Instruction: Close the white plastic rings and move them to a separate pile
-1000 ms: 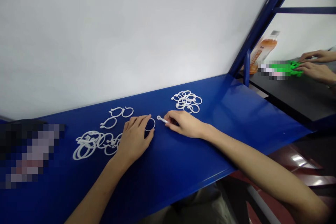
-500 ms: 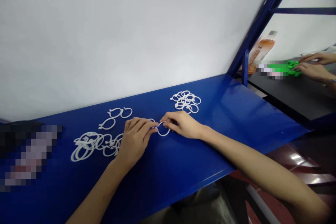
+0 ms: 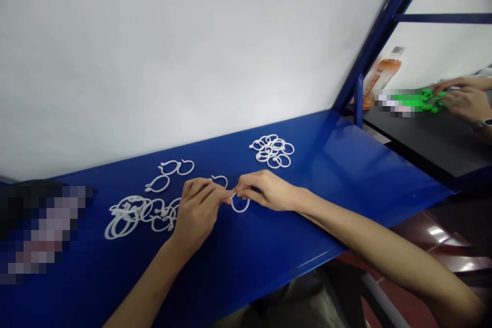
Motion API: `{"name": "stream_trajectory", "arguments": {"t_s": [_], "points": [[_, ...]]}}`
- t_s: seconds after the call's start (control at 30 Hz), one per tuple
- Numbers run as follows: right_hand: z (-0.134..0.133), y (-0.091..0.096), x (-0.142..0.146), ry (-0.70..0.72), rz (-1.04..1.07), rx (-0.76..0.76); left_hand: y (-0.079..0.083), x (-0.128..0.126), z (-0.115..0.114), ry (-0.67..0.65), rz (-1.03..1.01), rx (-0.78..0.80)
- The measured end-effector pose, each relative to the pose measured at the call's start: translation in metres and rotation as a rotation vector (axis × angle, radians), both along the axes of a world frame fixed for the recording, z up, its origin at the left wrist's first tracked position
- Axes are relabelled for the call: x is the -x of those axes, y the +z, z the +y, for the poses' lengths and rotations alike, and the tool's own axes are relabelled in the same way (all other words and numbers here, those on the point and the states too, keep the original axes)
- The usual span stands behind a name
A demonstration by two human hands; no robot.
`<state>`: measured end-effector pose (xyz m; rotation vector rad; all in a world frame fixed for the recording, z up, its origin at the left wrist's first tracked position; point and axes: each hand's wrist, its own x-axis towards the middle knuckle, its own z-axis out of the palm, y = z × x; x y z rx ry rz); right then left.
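Both of my hands meet over the blue shelf (image 3: 346,164) and pinch the top of one white plastic ring (image 3: 240,205). My left hand (image 3: 198,210) grips it from the left with fingertips pressed together. From the right, my right hand (image 3: 265,190) holds the same ring. Another white ring (image 3: 219,180) lies just behind my left fingers. A heap of white rings (image 3: 138,211) spreads left of my left hand, and a second small heap of rings (image 3: 272,149) sits behind my right hand.
Three loose rings (image 3: 172,171) lie near the white wall. A blue post (image 3: 359,97) ends the shelf at the right. Beyond it, another person's hands (image 3: 463,95) handle green pieces (image 3: 430,100) on a dark table, beside an orange bottle (image 3: 382,74).
My hands have come together: the right hand brought its ring leftward, and both now pinch it slightly nearer to me. One ring stays on the shelf behind my left fingers.
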<state>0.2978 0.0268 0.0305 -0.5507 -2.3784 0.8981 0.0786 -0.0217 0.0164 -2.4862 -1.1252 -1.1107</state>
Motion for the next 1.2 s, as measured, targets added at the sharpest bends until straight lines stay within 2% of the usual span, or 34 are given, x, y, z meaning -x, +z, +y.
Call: {"name": "stream_trajectory", "arguments": {"t_s": [0.1,0.23,0.33,0.4,0.6,0.7,0.83,0.97,1.07,1.13,1.2], "points": [[0.008,0.0,-0.005,-0.107,-0.083,-0.137,-0.004,0.0,0.005,0.082,0.07,0.074],[0.031,0.006,-0.027,-0.449,-0.308,-0.293,-0.012,0.005,0.011,0.298,0.175,0.265],[0.049,0.013,-0.053,-0.698,-0.428,-0.301,-0.015,0.009,0.012,0.421,0.24,0.357],[0.058,0.017,-0.068,-0.756,-0.478,-0.264,-0.015,0.011,0.012,0.455,0.259,0.383],[0.068,0.021,-0.088,-0.798,-0.567,-0.088,-0.009,0.008,0.011,0.54,0.299,0.396],[0.069,0.018,-0.088,-0.826,-0.591,-0.085,-0.008,0.008,0.011,0.605,0.326,0.44],[0.068,0.017,-0.086,-0.866,-0.617,-0.114,-0.009,0.009,0.012,0.607,0.334,0.458],[0.063,0.022,-0.084,-0.89,-0.596,-0.163,-0.012,0.011,0.014,0.549,0.25,0.423],[0.057,0.025,-0.075,-0.907,-0.502,-0.235,-0.014,0.011,0.014,0.458,0.152,0.361],[0.05,0.026,-0.063,-0.85,-0.369,-0.268,-0.014,0.01,0.012,0.381,0.104,0.321],[0.039,0.025,-0.047,-0.689,-0.221,-0.256,-0.014,0.007,0.01,0.304,0.074,0.286]]}}
